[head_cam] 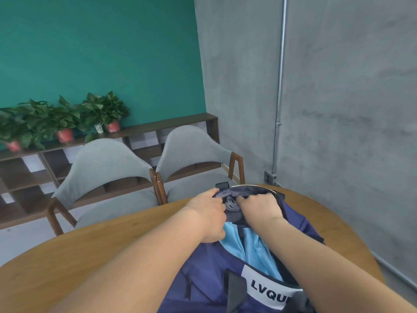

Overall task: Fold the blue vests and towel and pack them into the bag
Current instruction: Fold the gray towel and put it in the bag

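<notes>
We cannot read the white label (268,290) on the bag (203,274) past "LVQU"; the right forearm covers the rest. The bag's near end runs off the bottom edge. The fingertips (242,199) of both hands are buried in the bag's opening, so their grip is unclear. Only a strip of light blue cloth (255,249) shows; which garment, we cannot tell.

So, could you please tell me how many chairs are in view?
2: one grey chair across the table on the left, the other chair right beside it. More may be hidden outside the frame.
</notes>
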{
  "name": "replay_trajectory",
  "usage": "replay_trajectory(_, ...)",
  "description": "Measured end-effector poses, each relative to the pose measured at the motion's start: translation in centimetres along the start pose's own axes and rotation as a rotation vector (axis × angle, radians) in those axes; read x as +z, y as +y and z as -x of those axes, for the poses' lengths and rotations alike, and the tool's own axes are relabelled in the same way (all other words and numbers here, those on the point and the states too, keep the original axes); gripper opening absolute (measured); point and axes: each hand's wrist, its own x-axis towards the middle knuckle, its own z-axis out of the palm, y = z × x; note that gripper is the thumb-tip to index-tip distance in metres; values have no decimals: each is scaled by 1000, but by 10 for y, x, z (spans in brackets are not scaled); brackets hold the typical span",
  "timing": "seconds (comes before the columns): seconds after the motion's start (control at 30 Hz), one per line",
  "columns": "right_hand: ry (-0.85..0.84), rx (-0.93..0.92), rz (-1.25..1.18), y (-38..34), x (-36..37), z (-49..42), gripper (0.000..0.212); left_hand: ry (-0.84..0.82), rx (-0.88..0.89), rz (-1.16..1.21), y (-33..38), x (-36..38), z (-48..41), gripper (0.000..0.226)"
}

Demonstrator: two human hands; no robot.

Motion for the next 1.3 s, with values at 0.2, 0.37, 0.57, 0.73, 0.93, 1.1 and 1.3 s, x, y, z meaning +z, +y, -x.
replay_trajectory(0.2, 22, 62, -71, -13, -17, -18, 41, 71, -42, -15, -13, 6, -15, 28)
replay_trajectory(0.37, -40, -2, -50, -15, -5, -17, 47, 140, -43, -39, -10, 20, -16, 22)
replay_trajectory(0.57, -46, -140, 30, -10, -6, -26, 36, 339, -131, 90, -19, 30, -11, 34)
replay_trajectory(0.73, -98, -172, 66, -8, 6, -22, 35, 366, -165, 157, -18, 27, -3, 46)
replay_trajectory(0.93, -94, -241, -160, 22, 6, -18, 43, 279, -182, 137, -22, 31, -3, 40)
replay_trajectory(1.1, -137, -191, -119, 49, 26, -5, 26, 166, -173, 29, -11, 24, -18, 38)
replay_trajectory(1.3, -1, -292, -157, 58, 24, 9, 49, 117, -231, 44, -9, 15, -14, 46)
